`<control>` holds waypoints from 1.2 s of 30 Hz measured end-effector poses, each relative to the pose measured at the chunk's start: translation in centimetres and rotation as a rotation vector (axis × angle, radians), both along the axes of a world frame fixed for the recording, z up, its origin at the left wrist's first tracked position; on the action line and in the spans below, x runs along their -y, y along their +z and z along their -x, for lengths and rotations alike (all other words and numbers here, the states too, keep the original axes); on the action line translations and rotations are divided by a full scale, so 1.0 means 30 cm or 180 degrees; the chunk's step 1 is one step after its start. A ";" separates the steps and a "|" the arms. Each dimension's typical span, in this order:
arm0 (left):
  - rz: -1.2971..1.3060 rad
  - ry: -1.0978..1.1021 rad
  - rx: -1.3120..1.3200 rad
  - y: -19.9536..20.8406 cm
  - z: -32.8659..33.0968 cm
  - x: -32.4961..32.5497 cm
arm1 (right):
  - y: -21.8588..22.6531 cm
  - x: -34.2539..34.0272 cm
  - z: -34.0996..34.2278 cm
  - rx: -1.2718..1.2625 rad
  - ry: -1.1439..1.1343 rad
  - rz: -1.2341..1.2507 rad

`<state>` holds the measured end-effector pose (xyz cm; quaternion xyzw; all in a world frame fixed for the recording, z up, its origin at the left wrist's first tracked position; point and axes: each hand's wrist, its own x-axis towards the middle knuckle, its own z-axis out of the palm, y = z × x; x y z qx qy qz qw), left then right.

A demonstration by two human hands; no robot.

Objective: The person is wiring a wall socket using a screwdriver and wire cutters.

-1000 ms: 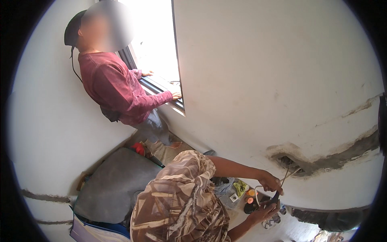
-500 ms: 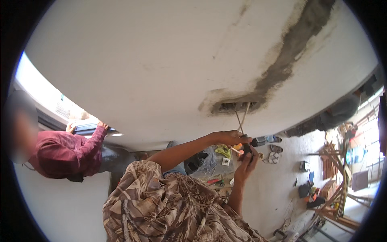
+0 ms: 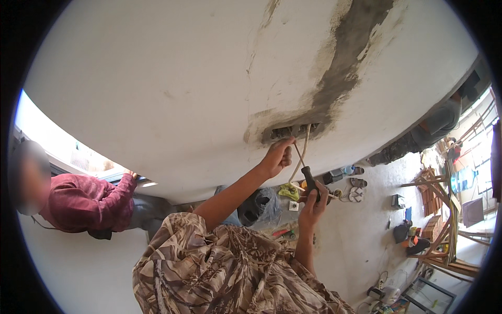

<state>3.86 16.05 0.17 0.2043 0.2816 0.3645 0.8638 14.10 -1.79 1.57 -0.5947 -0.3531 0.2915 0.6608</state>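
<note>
My right hand (image 3: 315,203) grips the black handle of a screwdriver (image 3: 309,179), whose thin shaft points up toward the wall. Close to its tip, the fingers of my left hand (image 3: 278,158) are pinched together just below a dark rectangular recess (image 3: 282,132); what they hold, if anything, is too small to make out. The recess is set in grey patched plaster (image 3: 345,68) on a white wall. Out of its right part comes a pale cable (image 3: 305,149), which hangs down past the screwdriver, its lower end running by my right hand.
To the left, a person in a maroon top (image 3: 86,203) stands by a bright window opening. Below lie clear plastic sheeting (image 3: 268,201), a small white square plate (image 3: 294,206) and sandals (image 3: 356,194). A wooden frame (image 3: 447,209) stands at right, near a grey-framed panel (image 3: 430,295).
My left hand has moved up from beside the screwdriver handle to the recess. The screwdriver now tilts up and left in my right hand. The whole view has shifted slightly.
</note>
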 end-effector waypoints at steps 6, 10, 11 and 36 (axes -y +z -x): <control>-0.0242 0.0308 -0.0586 -0.034 -0.049 -0.026 | -0.055 0.037 -0.029 0.0824 0.0010 -0.0119; -0.0122 0.0156 -0.0404 -0.046 -0.065 -0.032 | -0.099 0.090 -0.084 0.0370 -0.0026 -0.0237; -0.0122 0.0266 -0.0420 -0.047 -0.066 -0.040 | -0.104 0.104 -0.100 0.0033 0.0008 -0.0220; -0.0395 0.0994 -0.0637 -0.101 0.058 -0.193 | -0.093 0.739 -0.416 -0.2056 -0.0984 -0.0392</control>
